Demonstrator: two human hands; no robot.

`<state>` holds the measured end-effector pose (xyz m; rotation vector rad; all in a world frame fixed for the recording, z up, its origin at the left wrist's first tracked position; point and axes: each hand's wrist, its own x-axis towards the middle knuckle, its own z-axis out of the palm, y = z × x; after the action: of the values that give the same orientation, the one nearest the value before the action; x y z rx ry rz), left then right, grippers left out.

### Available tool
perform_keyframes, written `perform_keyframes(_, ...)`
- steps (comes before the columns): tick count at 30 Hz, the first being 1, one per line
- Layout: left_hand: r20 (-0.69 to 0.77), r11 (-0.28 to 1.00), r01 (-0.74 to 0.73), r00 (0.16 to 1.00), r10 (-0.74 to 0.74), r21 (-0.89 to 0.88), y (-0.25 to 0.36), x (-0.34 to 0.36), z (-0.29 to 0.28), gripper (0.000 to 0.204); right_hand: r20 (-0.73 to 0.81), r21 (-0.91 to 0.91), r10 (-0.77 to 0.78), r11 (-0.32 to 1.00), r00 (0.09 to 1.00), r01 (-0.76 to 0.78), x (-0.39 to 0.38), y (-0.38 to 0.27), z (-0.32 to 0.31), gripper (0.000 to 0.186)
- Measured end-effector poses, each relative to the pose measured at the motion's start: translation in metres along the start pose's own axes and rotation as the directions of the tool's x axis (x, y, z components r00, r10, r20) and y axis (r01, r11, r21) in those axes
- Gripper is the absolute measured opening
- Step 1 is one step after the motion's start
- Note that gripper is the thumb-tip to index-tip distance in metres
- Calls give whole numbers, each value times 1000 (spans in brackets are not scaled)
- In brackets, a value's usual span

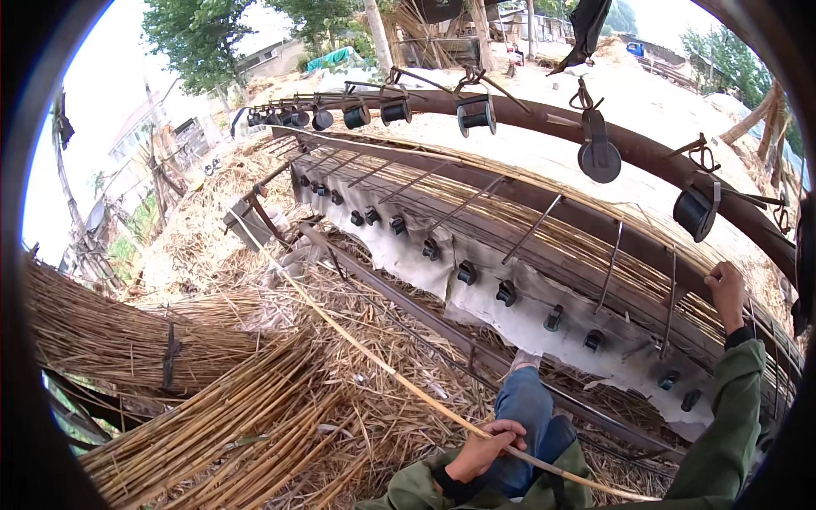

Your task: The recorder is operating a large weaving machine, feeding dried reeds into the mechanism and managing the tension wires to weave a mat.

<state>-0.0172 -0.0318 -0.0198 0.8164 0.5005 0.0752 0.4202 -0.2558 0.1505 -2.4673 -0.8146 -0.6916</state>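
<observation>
My left hand is closed around a long, pale reed stalk, low in front of my knee. The stalk runs from the far left, past my hand, to the lower right. My right hand reaches out to the right side of the weaving frame, at the edge of the laid reeds. Its fingers are bent together; what they grip, if anything, is too small to name. Near it hangs a dark wire spool from the curved metal beam. Short metal rods stick out beside this hand.
Several small dark spools hang in a row before a pale sheet. A metal rail crosses in front of my leg. Bundled reeds lie at lower left, with loose straw underfoot. Trees stand behind.
</observation>
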Motion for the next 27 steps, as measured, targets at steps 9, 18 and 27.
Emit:
perform_keyframes(9,-28,999,-32,999,31,-25,2,10,4,13,70,-68,21,998,997,-16,22,10,33,12)
perform_keyframes(18,-10,997,-71,997,71,-1,8,1,11,13,138,101,12,995,990,-26,2,48,13,32)
perform_keyframes(27,-59,972,-204,976,212,121,23,-16,11,10,245,450,-287,880,926,154,-148,-139,-69,25)
